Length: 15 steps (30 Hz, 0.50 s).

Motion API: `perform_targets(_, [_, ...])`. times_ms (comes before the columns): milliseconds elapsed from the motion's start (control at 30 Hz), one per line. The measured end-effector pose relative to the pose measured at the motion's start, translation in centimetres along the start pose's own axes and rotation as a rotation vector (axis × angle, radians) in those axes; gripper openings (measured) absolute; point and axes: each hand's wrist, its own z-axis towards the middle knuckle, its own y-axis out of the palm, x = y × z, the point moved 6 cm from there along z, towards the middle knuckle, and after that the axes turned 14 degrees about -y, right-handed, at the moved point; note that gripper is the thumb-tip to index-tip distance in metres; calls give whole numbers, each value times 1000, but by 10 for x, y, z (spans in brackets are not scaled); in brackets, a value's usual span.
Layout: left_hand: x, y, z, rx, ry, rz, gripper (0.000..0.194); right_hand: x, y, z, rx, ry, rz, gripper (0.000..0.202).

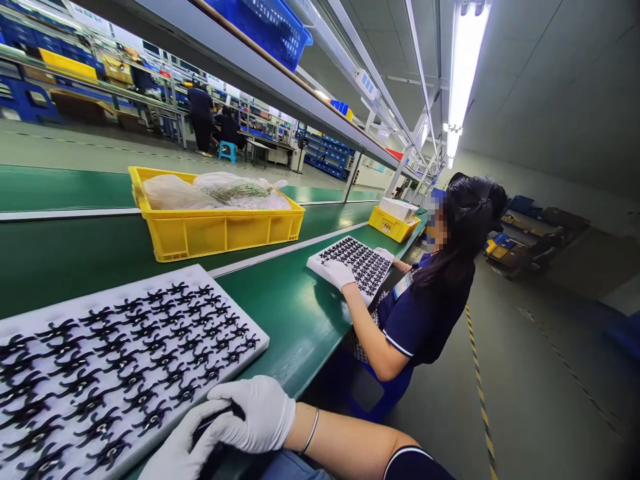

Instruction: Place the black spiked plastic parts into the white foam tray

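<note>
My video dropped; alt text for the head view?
Gloved left hand and right hand meet around something dark, partly hidden, beside a white tray of black curvy parts on a green bench. Beyond: a yellow bin of bags, and a co-worker with a similar tray.

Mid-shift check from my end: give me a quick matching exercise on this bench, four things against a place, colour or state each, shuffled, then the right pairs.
1. Right hand
2. Nearest white tray
3. Large yellow bin
4. Background stool

A. Light blue
B. Carries rows of black pieces
C. Has a bangle near the wrist
D. Holds plastic bags

Pairs: 1-C, 2-B, 3-D, 4-A
</note>
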Motion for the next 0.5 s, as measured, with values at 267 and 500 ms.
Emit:
perform_targets(267, [4,7,-3,-13,71,79,39,8,7,2,-36,118,14,19])
perform_targets(500, [-9,-5,-1,29,39,22,36,10,15,10,17,86,77,24])
